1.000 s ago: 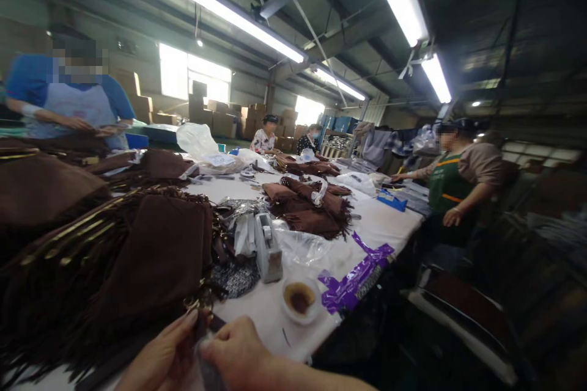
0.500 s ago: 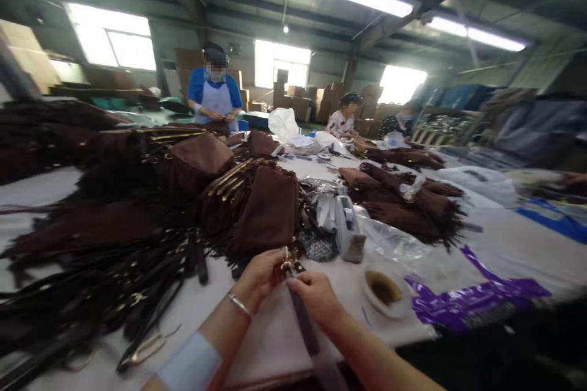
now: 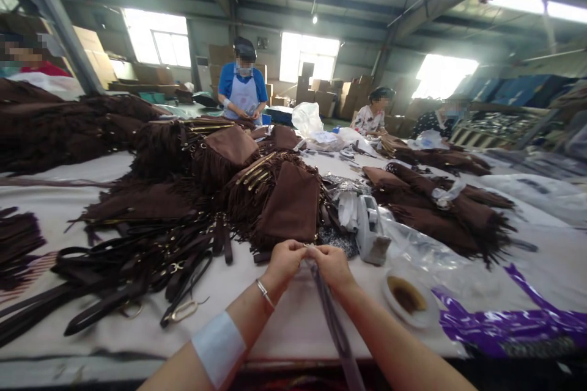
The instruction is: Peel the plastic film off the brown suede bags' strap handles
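Both hands meet just in front of a brown fringed bag (image 3: pixel 291 201). My left hand (image 3: pixel 285 267) is closed in a pinch at the end of a dark strap (image 3: pixel 334 324), where a small bit of metal glints between the fingertips. My right hand (image 3: pixel 334 267) is pinched on the same strap, its fingertips almost touching the left ones. From there the strap hangs down over the table edge. The fingers hide most of the metal fitting.
Dark straps with metal buckles (image 3: pixel 183 311) lie left. Brown fringed bags (image 3: pixel 426 208) are stacked ahead and right. A tape dispenser (image 3: pixel 372 232), a dish of brown liquid (image 3: pixel 406 294) and purple plastic packaging (image 3: pixel 513 321) lie right. Co-workers (image 3: pixel 243 88) stand or sit across the table.
The view has turned left, so everything sits farther right in the picture. My hands have drawn closer together, and the metal fitting that showed between them is now mostly covered.
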A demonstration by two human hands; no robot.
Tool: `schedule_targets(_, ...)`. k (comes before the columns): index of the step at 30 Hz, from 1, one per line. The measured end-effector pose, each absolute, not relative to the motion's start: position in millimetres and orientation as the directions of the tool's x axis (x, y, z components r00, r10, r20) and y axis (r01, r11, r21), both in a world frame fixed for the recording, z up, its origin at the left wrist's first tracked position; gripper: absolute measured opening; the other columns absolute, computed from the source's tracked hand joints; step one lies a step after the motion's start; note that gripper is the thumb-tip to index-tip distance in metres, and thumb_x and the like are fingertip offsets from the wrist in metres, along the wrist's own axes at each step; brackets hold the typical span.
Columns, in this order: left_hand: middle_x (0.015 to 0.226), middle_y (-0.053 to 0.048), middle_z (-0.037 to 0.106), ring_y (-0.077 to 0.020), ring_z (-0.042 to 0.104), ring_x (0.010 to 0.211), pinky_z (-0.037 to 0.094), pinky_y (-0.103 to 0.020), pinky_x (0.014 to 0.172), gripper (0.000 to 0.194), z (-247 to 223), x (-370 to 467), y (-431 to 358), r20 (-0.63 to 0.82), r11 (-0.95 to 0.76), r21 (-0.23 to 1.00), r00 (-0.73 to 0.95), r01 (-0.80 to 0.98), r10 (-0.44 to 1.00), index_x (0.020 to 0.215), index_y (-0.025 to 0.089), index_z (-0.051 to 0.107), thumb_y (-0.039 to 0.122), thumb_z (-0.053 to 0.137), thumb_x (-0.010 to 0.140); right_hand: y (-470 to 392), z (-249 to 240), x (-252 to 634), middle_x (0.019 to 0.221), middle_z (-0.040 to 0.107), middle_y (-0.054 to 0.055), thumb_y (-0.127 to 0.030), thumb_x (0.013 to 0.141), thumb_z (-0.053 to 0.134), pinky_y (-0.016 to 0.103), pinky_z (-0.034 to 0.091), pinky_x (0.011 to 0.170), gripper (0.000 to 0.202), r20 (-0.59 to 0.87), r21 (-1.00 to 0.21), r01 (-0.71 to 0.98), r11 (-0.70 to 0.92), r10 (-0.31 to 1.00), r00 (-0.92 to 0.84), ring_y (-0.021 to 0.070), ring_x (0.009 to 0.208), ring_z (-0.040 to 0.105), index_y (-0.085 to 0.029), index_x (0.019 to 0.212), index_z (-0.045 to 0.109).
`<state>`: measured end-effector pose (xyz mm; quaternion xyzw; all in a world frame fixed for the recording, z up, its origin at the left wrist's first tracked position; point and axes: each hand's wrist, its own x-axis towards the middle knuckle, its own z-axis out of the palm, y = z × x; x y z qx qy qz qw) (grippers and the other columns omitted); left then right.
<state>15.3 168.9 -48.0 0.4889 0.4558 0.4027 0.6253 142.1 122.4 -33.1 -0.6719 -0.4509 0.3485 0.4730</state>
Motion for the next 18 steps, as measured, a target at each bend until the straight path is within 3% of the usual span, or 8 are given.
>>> schedule_targets(3, 0.065, -0.004, 0.065, -0.0147, 0.054, 0.062, 0.038, -0.025, 0.059, 0.021, -47, 8, 167, -0.072, 0.073, 0.997, 0.244, 0.007, 0.967, 0.068, 0.013, 0.07, 0.033, 0.068, 0.074, 136, -36, 141, 0.055, 0.063, 0.004, -0.048, 0.069, 0.066, 0.025, 0.036, 0.051, 0.039, -0.062, -0.954, 0.255, -0.159, 0.934, 0.351, 0.0153, 0.053, 0.052, -0.01, 0.065, 0.075)
schedule_targets(7, 0.081, -0.006, 0.071, -0.0185, 0.061, 0.076, 0.042, -0.027, 0.069, 0.023, -43, -6, 164, 0.151, -0.223, 0.959, 0.351, 0.176, 0.924, 0.082, 0.016, 0.073, 0.034, 0.059, 0.084, 141, -40, 138, 0.049, 0.058, 0.002, -0.051, 0.069, 0.067, 0.024, 0.033, 0.045, 0.042, -0.093, -0.962, 0.21, -0.172, 0.936, 0.34, 0.0128, 0.047, 0.047, -0.011, 0.059, 0.07)
schedule_targets(12, 0.08, -0.008, 0.068, -0.0182, 0.061, 0.076, 0.042, -0.028, 0.07, 0.028, -38, -10, 165, 0.298, -0.488, 0.755, 0.434, 0.437, 0.85, 0.08, 0.016, 0.072, 0.026, 0.048, 0.091, 137, -38, 137, 0.049, 0.053, -0.001, -0.059, 0.07, 0.064, 0.023, 0.032, 0.043, 0.047, -0.142, -0.973, 0.13, -0.189, 0.941, 0.308, 0.0108, 0.046, 0.044, -0.014, 0.056, 0.063)
schedule_targets(18, 0.081, -0.006, 0.061, -0.017, 0.058, 0.073, 0.04, -0.028, 0.066, 0.027, -28, -4, 167, 0.38, -0.549, 0.519, 0.399, 0.655, 0.835, 0.075, 0.019, 0.065, 0.026, 0.045, 0.092, 129, -41, 137, 0.046, 0.05, -0.003, -0.059, 0.066, 0.071, 0.021, 0.029, 0.037, 0.046, -0.31, -0.949, 0.003, -0.316, 0.933, 0.183, 0.0091, 0.04, 0.043, -0.017, 0.057, 0.055)
